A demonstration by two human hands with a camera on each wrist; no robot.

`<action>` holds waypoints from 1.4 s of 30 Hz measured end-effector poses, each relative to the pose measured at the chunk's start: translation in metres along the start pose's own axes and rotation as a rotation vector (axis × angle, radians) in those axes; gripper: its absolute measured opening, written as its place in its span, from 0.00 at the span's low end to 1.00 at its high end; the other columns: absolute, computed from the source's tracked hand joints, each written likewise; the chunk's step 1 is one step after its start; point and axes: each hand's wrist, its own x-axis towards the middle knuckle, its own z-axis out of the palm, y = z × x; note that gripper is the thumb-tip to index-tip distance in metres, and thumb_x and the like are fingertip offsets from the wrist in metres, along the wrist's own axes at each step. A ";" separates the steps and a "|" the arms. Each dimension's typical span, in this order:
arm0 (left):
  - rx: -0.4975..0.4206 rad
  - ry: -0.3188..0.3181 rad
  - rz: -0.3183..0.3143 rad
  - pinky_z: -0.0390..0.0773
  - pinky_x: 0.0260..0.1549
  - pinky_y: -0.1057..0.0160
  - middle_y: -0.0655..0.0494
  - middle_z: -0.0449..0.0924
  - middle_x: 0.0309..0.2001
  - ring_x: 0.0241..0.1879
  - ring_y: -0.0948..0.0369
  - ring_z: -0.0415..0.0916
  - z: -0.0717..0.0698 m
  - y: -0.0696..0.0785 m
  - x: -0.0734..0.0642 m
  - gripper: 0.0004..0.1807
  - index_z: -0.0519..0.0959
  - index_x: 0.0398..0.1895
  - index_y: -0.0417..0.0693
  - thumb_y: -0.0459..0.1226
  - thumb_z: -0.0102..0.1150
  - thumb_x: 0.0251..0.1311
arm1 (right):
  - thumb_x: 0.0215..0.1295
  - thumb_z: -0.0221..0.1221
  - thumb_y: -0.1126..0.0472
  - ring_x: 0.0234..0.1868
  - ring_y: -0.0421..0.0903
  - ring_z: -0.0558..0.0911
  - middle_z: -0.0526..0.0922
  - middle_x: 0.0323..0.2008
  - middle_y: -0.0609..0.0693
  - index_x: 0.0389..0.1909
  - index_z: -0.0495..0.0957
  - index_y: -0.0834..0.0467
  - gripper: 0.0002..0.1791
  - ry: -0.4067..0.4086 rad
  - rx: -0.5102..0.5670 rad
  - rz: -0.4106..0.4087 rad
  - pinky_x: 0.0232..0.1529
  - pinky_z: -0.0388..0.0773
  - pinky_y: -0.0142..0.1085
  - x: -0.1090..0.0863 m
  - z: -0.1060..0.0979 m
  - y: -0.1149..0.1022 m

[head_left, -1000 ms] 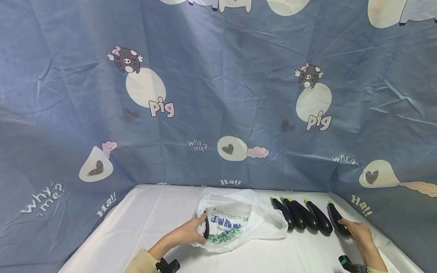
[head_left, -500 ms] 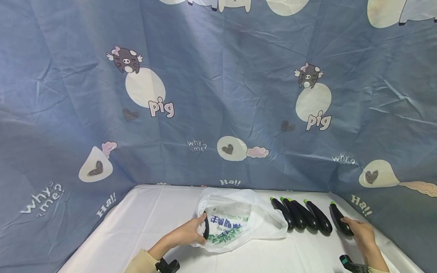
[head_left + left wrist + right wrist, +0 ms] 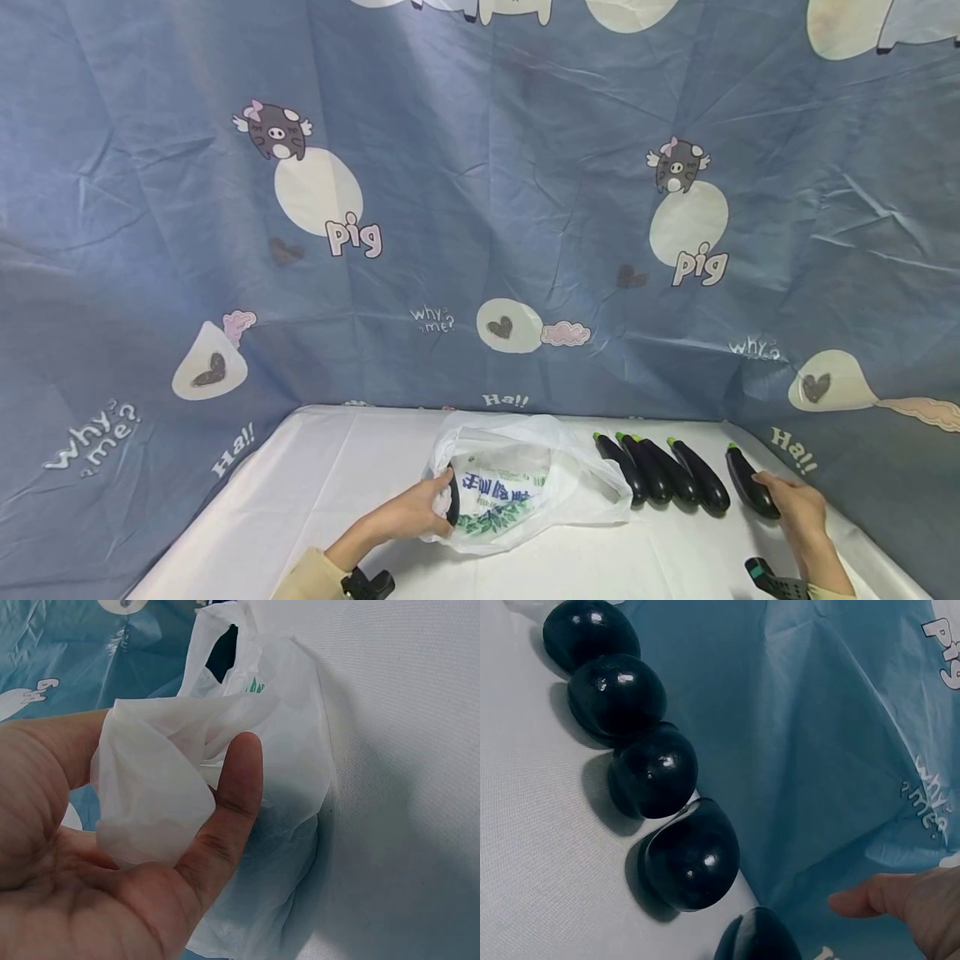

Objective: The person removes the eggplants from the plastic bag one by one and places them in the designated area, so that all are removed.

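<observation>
My left hand [image 3: 417, 510] grips the near-left rim of a white plastic bag [image 3: 581, 492], which lies with its mouth facing me and shows blue and green print inside. In the left wrist view, thin plastic [image 3: 154, 795] is folded among the fingers. A dark curved strip [image 3: 453, 498] shows at the bag's mouth beside that hand; I cannot tell what it is. At the table's right side, my right hand [image 3: 799, 508] touches an eggplant [image 3: 746, 483]. In the right wrist view its thumb is straight and appears apart from this eggplant [image 3: 761, 937]; the other fingers are hidden.
Several more eggplants [image 3: 699, 477] lie side by side between the bag and the right hand, green stem ends pointing away. The white-covered table [image 3: 337, 467] meets a blue patterned cloth [image 3: 420, 275] at the back and sides.
The right hand and the eggplant it touches have shifted slightly to the right, away from the row. The left hand and the bag have stayed in place.
</observation>
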 end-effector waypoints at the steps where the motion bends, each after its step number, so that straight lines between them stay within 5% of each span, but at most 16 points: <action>1: -0.001 0.000 -0.001 0.54 0.64 0.34 0.25 0.51 0.71 0.70 0.33 0.50 0.000 0.000 0.000 0.53 0.51 0.70 0.23 0.30 0.67 0.38 | 0.51 0.65 0.56 0.52 0.62 0.69 0.73 0.48 0.71 0.43 0.77 0.77 0.28 0.014 -0.008 0.013 0.53 0.70 0.53 0.007 0.001 0.004; 7: 0.002 -0.001 -0.005 0.55 0.64 0.35 0.25 0.51 0.70 0.70 0.33 0.51 0.000 0.001 -0.001 0.53 0.51 0.70 0.24 0.30 0.67 0.38 | 0.54 0.64 0.49 0.51 0.56 0.70 0.74 0.47 0.62 0.39 0.80 0.67 0.24 0.053 -0.007 0.018 0.49 0.70 0.46 0.062 0.010 0.048; 11: 0.007 0.000 -0.002 0.55 0.64 0.35 0.25 0.51 0.70 0.70 0.33 0.51 0.000 0.001 -0.001 0.53 0.51 0.70 0.24 0.30 0.67 0.38 | 0.53 0.63 0.47 0.52 0.58 0.69 0.72 0.49 0.65 0.47 0.77 0.71 0.31 0.071 0.008 -0.003 0.55 0.66 0.54 0.077 0.014 0.060; 23: 0.007 0.002 -0.001 0.54 0.64 0.34 0.25 0.51 0.70 0.70 0.32 0.50 0.000 0.002 0.000 0.54 0.51 0.70 0.23 0.29 0.67 0.37 | 0.58 0.60 0.44 0.61 0.63 0.67 0.68 0.62 0.66 0.58 0.73 0.68 0.35 0.047 -0.008 -0.009 0.55 0.66 0.55 0.072 0.014 0.052; 27: 0.014 0.005 0.000 0.56 0.64 0.35 0.25 0.52 0.70 0.69 0.32 0.51 0.000 0.002 -0.001 0.53 0.51 0.70 0.24 0.29 0.67 0.37 | 0.58 0.62 0.48 0.60 0.63 0.67 0.71 0.57 0.65 0.52 0.78 0.65 0.28 0.045 -0.021 0.034 0.45 0.72 0.51 0.054 0.010 0.032; 31: 0.009 0.005 -0.001 0.56 0.63 0.35 0.25 0.51 0.70 0.69 0.32 0.51 0.000 0.001 0.000 0.54 0.51 0.70 0.23 0.29 0.67 0.37 | 0.59 0.62 0.52 0.62 0.65 0.65 0.73 0.51 0.66 0.39 0.83 0.61 0.16 0.027 0.006 0.043 0.47 0.71 0.56 0.030 0.007 0.012; 35: 0.001 0.001 -0.009 0.55 0.63 0.34 0.25 0.51 0.70 0.70 0.32 0.50 0.000 0.002 0.000 0.54 0.51 0.70 0.24 0.29 0.67 0.37 | 0.58 0.61 0.54 0.66 0.68 0.61 0.68 0.59 0.72 0.48 0.79 0.68 0.23 0.004 -0.002 0.046 0.54 0.66 0.61 0.016 0.007 0.000; 37: 0.000 0.000 -0.011 0.55 0.63 0.34 0.25 0.51 0.70 0.70 0.32 0.50 0.000 0.002 0.000 0.54 0.51 0.70 0.24 0.29 0.67 0.37 | 0.58 0.61 0.54 0.65 0.67 0.63 0.68 0.61 0.71 0.53 0.76 0.70 0.27 0.026 -0.024 0.057 0.41 0.71 0.54 0.018 0.009 0.002; 39: -0.003 0.000 -0.012 0.55 0.63 0.33 0.25 0.51 0.70 0.70 0.32 0.49 0.000 0.001 0.000 0.54 0.51 0.70 0.24 0.29 0.67 0.37 | 0.59 0.62 0.53 0.66 0.69 0.61 0.64 0.64 0.72 0.59 0.72 0.71 0.32 0.008 -0.024 0.039 0.50 0.69 0.59 0.029 0.012 0.011; 42: -0.002 0.001 -0.009 0.54 0.63 0.33 0.25 0.51 0.70 0.70 0.32 0.49 0.000 0.000 0.000 0.54 0.51 0.70 0.24 0.30 0.67 0.37 | 0.60 0.61 0.47 0.65 0.67 0.63 0.65 0.65 0.70 0.61 0.70 0.68 0.36 0.006 -0.050 0.021 0.50 0.69 0.58 0.052 0.017 0.032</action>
